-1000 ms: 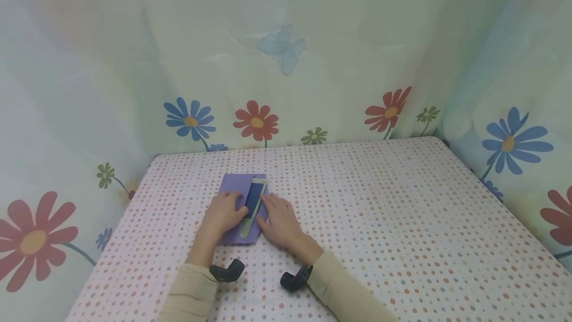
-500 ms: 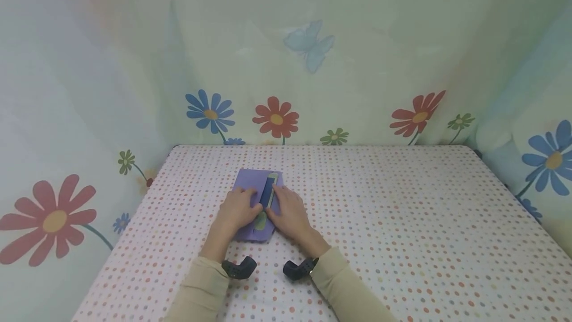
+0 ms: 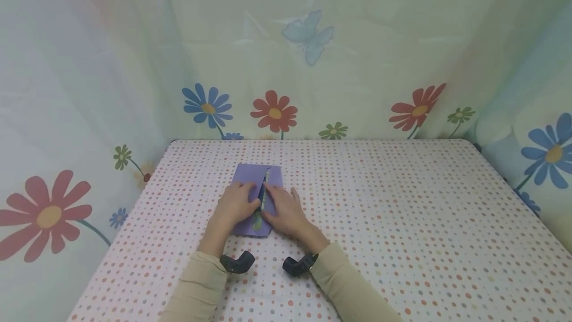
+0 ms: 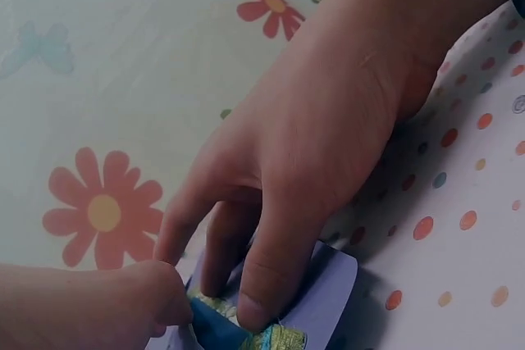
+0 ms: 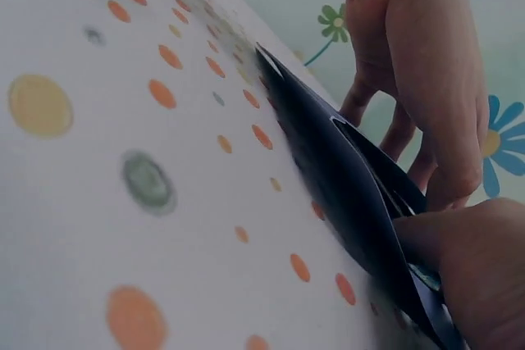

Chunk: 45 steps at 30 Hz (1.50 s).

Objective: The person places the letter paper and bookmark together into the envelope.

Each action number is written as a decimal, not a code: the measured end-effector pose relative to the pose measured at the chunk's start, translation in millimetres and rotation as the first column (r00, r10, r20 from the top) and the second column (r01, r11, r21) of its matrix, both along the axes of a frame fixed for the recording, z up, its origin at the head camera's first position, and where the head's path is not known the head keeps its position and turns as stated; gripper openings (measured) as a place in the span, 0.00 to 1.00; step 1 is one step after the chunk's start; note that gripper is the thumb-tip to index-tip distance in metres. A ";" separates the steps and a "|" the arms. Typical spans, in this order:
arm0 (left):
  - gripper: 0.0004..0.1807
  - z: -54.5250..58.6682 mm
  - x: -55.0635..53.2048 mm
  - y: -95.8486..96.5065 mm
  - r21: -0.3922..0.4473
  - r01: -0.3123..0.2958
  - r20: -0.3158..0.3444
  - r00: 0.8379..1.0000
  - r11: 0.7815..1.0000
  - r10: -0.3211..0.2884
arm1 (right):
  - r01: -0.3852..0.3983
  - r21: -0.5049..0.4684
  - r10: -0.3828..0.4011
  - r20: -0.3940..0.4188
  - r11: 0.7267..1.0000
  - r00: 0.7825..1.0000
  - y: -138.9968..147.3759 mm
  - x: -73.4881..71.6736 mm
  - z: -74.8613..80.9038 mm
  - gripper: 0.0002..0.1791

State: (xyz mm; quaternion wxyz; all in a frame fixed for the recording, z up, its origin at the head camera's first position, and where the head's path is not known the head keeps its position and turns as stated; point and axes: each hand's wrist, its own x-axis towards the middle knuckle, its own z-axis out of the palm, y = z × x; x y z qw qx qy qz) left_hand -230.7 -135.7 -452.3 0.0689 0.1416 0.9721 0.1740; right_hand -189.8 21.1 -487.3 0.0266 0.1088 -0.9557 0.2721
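A flat purple sleeve (image 3: 250, 170) lies on the table, with a slanted opening down its front. Within that opening shows a narrow strip of a dark blue, green-edged card-like piece (image 3: 256, 223); the rest is hidden under the purple flap. My left hand (image 3: 234, 204) holds the flap at the left of the opening, thumb and fingers bent at its edge. From the other side my right hand (image 3: 286, 212) touches the strip with spread fingers and thumb. In the left wrist view the right thumb (image 4: 256, 309) rests on the green patterned edge. In the right wrist view the sleeve gapes beneath both hands.
A dotted white cloth covers the table (image 3: 380, 222). Flower-printed curtains (image 3: 371, 39) hang close behind and on both sides. Each wrist carries a black camera mount, such as the left mount (image 3: 238, 262).
The visible dark blue strip has narrowed as the piece slid left under the flap. The right hand has shifted left over the sleeve; the head view has also turned.
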 end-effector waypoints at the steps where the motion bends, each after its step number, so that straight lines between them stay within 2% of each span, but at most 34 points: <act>1: 0.31 0.1 0.0 -0.6 -0.001 -0.002 0.002 1.000 1.000 0.002 | -0.002 -0.014 0.002 0.003 1.000 1.000 -0.4 -0.3 0.4 0.42; 6: 0.31 -1.2 -0.8 -1.4 0.008 0.006 -0.006 1.000 1.000 -0.006 | 0.040 -0.109 -0.030 0.098 0.993 0.995 2.6 2.1 16.2 0.39; 9: 0.31 -2.4 -1.1 -0.9 0.012 0.012 -0.015 1.000 1.000 -0.012 | 0.092 -0.222 -0.048 0.197 0.971 0.979 4.7 5.4 30.1 0.33; 11: 0.31 -2.2 -1.0 -0.9 0.014 0.008 -0.016 1.000 1.000 -0.008 | 0.132 -0.307 -0.045 0.275 0.943 0.961 4.8 6.9 36.2 0.32; 14: 0.31 -1.0 -0.7 -1.3 0.011 0.005 -0.011 1.000 1.000 -0.005 | 0.207 -0.456 -0.002 0.410 0.865 0.912 2.4 7.0 38.4 0.33; 16: 0.31 0.1 -0.6 -2.3 0.008 0.000 -0.007 1.000 1.000 0.000 | 0.260 -0.547 0.048 0.485 0.796 0.873 -1.3 6.0 37.7 0.34; 19: 0.30 1.1 -1.1 -3.8 -0.002 -0.005 -0.007 1.000 1.000 0.005 | 0.294 -0.652 0.145 0.532 0.699 0.834 -8.1 4.1 34.6 0.35; 22: 0.30 -0.5 -2.3 -3.6 0.002 -0.001 -0.021 1.000 1.000 0.001 | 0.301 -0.687 0.162 0.523 0.661 0.837 -11.3 1.7 30.3 0.35; 26: 0.29 -4.1 -2.5 -1.2 0.017 0.001 -0.019 1.000 1.000 -0.001 | 0.361 -0.705 0.082 0.510 0.611 0.856 -7.6 -7.3 24.7 0.33; 29: 0.29 -5.7 -1.2 0.5 0.007 -0.005 -0.010 1.000 1.000 0.005 | 0.421 -0.732 0.028 0.514 0.536 0.857 -3.8 -18.8 22.6 0.31; 32: 0.29 -6.7 0.2 2.5 -0.004 -0.005 -0.017 1.000 1.000 0.005 | 0.480 -0.757 -0.007 0.532 0.444 0.847 -2.0 -31.4 21.9 0.32; 34: 0.29 -7.6 0.9 3.5 -0.014 -0.002 -0.024 1.000 1.000 0.002 | 0.505 -0.774 -0.010 0.543 0.382 0.840 -2.5 -38.7 21.4 0.32; 37: 0.29 -9.7 1.2 4.4 -0.029 -0.002 -0.028 1.000 1.000 0.001 | 0.525 -0.792 0.011 0.556 0.311 0.831 -5.4 -46.3 20.7 0.33; 41: 0.30 -12.8 0.1 4.4 -0.033 0.000 -0.026 1.000 0.999 0.000 | 0.534 -0.803 0.035 0.562 0.264 0.827 -5.8 -48.7 21.0 0.34; 45: 0.29 -9.0 -1.6 1.0 -0.027 -0.005 -0.035 0.999 1.000 0.004 | 0.540 -0.809 0.096 0.571 0.233 0.815 -2.3 -42.9 22.6 0.34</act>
